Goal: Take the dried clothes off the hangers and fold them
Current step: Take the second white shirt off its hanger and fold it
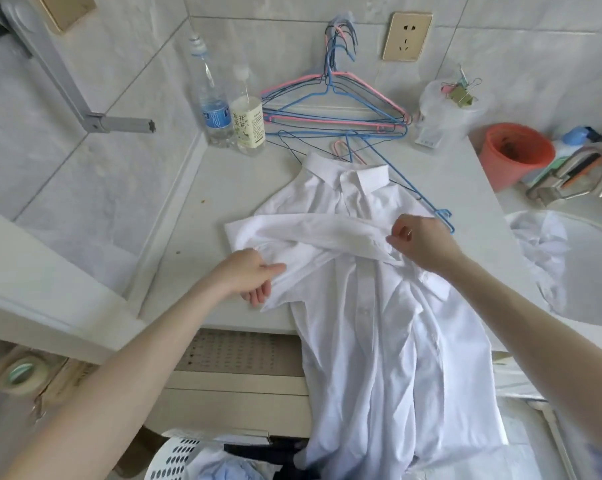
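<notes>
One white shirt (379,306) lies face up on the tabletop (223,188), collar away from me, its lower half hanging over the near edge toward me. One sleeve is folded straight across the chest. My left hand (249,275) sits at the shirt's left side, fingers (258,294) curled under the fabric and thumb on top, pinching the folded cloth. My right hand (420,240) is at the shirt's right side, thumb and forefinger pressed together on the sleeve near its cuff, the other fingers loosely bent.

Beyond the collar lies one blue wire hanger (420,197), poking out from under the shirt's right shoulder, and a pink hook just beside the collar. Further beyond, a bunch of pink, blue and dark wire hangers (334,109) rests against the wall; I cannot count them exactly. Left of that bunch stand two plastic bottles (216,109), touching each other. Right of the shirt are one orange cup (514,154) and one clear tub (448,109) holding binder clips.

Left of the shirt the tabletop is bare up to its raised edge. Right of the shirt there is a narrow strip before a round basin (597,306) with crumpled white cloth. Below the hanging hem sits one perforated white laundry basket (178,459).
</notes>
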